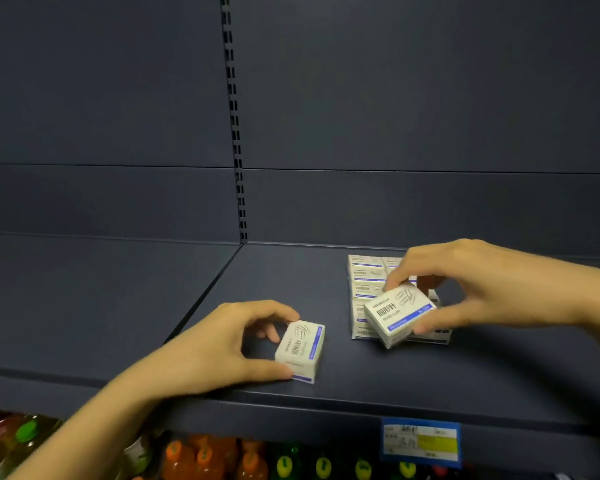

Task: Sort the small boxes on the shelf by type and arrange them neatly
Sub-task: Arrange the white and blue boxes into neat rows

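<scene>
Two boxes held; block sits right of centre.
My right hand (482, 285) pinches a box (399, 315) by its ends, tilted and askew over the block's (366, 271) front edge; this hand is nearer. My left hand (222, 344) grips a second box (300, 348) on the shelf (465, 375), lower centre, left of the block, its long axis front-to-back.

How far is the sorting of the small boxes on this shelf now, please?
Done: a block of boxes lies in tidy rows on the shelf. In hand: the right hand pinches a tilted box over the block's front; the left hand grips a lone box standing apart. Left: both need placing.
</scene>
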